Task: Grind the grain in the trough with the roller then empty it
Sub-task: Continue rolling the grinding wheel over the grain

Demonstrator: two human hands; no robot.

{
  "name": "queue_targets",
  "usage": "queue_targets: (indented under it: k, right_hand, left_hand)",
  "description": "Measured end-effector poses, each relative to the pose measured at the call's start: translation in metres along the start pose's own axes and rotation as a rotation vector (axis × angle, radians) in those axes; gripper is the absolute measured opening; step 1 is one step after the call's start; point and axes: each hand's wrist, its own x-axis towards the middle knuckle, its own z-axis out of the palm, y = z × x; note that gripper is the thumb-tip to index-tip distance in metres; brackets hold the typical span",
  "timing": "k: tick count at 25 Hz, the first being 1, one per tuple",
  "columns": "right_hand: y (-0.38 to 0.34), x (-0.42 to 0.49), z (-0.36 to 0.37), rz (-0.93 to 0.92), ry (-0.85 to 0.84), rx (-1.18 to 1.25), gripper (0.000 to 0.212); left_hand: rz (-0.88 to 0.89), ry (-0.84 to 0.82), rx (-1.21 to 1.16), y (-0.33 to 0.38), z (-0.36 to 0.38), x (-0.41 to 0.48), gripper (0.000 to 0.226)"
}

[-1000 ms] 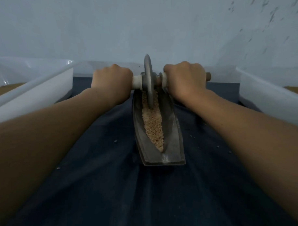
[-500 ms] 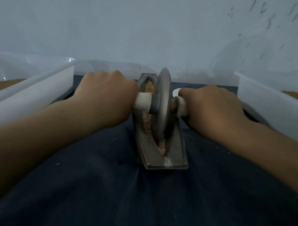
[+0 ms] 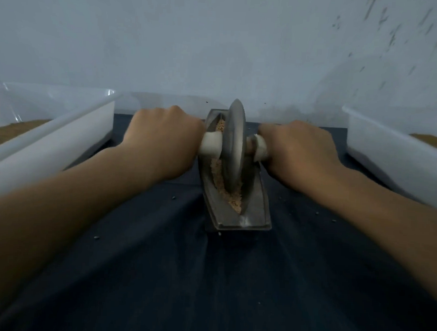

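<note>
Trough: plain dull grey metal. Roller: grey disc with off-white handle ends. Grain: pale tan. Cloth over the worktop: dark navy, unpatterned, dotted with a few greyish specks. Left bin and right bin: translucent white, brown fill showing inside. Wall: pale blue-grey, dark flecks at upper right.

A bare workroom: dark cloth-covered table, white plastic bins, plain pale wall.

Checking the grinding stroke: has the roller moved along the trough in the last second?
Yes. The roller has rolled toward the person, from the far end of the trough into its nearer half.
</note>
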Motion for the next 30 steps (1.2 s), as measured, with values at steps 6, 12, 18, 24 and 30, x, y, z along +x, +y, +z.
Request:
queue_targets:
  k: [6,12,18,24,30]
  right_hand:
    - [0.002,-0.010,-0.014,-0.019,-0.010,-0.042,0.027]
    - [-0.006,0.069,0.035,0.096,-0.069,0.014,0.008]
    - [0.001,0.004,-0.006,0.000,-0.073,0.033,0.021]
    - [0.000,-0.022,-0.037,-0.072,-0.061,0.010,0.032]
    - [-0.011,0.066,0.019,0.065,-0.081,-0.079,0.009]
  left_hand:
    - [-0.012,0.006,0.000,-0.004,0.003,-0.008,0.008]
    - [-0.127,-0.109,-0.062,-0.008,0.040,0.067,0.017]
    - [-0.023,-0.034,-0.056,-0.002,0.002,0.006,0.009]
    - [0.012,0.012,-0.079,-0.009,-0.006,-0.017,0.010]
    - [-0.208,-0.102,-0.150,-0.005,0.041,0.050,0.015]
